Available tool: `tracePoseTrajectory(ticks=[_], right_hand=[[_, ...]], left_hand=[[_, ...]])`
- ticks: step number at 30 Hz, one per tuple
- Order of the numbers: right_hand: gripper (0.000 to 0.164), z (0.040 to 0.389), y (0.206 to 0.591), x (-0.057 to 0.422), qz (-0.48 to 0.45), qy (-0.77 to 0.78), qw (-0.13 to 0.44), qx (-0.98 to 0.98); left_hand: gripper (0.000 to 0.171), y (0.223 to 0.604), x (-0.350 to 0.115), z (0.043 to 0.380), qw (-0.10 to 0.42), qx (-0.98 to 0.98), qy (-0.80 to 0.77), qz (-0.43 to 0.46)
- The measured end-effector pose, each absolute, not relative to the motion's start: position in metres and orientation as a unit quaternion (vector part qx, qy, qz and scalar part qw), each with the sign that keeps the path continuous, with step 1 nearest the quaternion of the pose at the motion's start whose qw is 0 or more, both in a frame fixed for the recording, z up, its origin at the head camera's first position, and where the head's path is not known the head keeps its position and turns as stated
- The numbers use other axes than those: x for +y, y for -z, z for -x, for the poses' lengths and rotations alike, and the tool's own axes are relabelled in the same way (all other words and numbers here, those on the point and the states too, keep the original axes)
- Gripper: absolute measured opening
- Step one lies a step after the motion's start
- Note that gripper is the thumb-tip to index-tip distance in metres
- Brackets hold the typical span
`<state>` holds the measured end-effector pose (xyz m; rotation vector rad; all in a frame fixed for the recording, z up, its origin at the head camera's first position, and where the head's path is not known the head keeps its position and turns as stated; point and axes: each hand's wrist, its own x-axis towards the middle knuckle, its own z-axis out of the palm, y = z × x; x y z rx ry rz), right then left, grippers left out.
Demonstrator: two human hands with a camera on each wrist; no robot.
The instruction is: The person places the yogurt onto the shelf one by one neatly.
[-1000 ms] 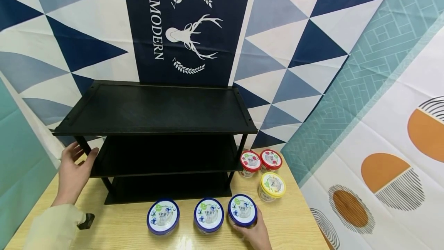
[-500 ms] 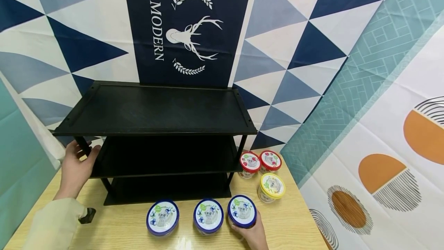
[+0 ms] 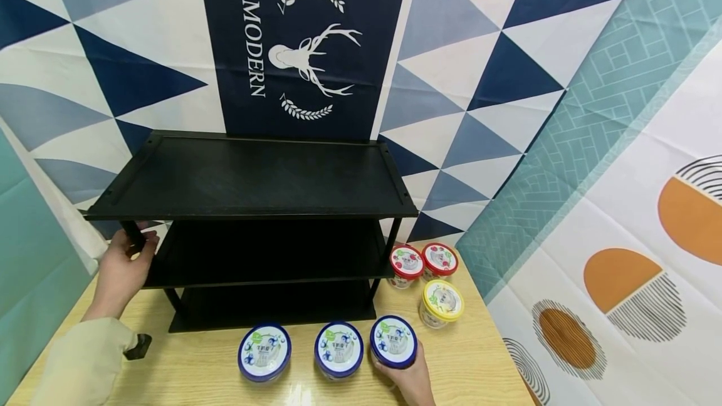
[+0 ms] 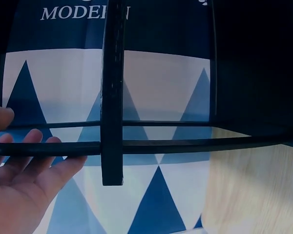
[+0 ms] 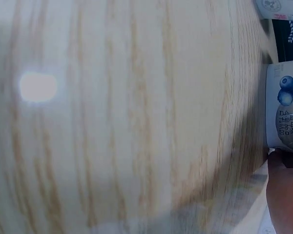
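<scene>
My left hand (image 3: 121, 271) is at the front left post of a black tiered shelf rack (image 3: 254, 177), with its fingers behind the post and its thumb in front. In the left wrist view, the fingers (image 4: 36, 165) curl loosely about the dark post (image 4: 63, 148). My right hand (image 3: 414, 378) grips the side of a blue-lidded pudding tub (image 3: 393, 342), which stands at the right end of a row. The right wrist view catches its blueberry-printed side (image 5: 288, 105) and part of the hand (image 5: 283, 195). Two like tubs, a middle one (image 3: 339, 349) and a left one (image 3: 264, 353), stand beside it.
Two red-lidded tubs, one near the rack (image 3: 407, 262) and one further right (image 3: 440, 259), stand at the rack's right side. A yellow-lidded tub (image 3: 442, 301) is in front of them. Patterned cloth (image 3: 451, 61) hangs behind and beside the wooden table (image 3: 485, 368).
My left hand has shifted slightly, its thumb coming up and closer to the post. My right hand stays on the blue-lidded tub, almost still.
</scene>
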<state>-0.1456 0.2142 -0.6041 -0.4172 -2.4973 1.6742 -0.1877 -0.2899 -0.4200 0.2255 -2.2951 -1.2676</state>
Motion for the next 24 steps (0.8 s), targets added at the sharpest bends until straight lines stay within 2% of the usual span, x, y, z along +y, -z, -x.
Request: tracePoseTrajectory(ticks=[4,16,24], right_hand=[[0.104,0.1455,0.6034,0.2135,0.141,-0.56,0.053,-0.815],[0.103,0.1428,0.6044,0.2134,0.142,-0.563,0.066,-0.812],[0.105,0.1466,0.6011,0.2152,0.152,-0.562,0.052,-0.811]], left_hand=[[0.029,0.4201,-0.2918,0.1882,0.256,-0.851,0.454,-0.067],[0.029,0.4208,-0.2945,0.188,0.249,-0.861,0.44,-0.05],[0.028,0.4203,-0.2971,0.187,0.241,-0.864,0.438,-0.055]])
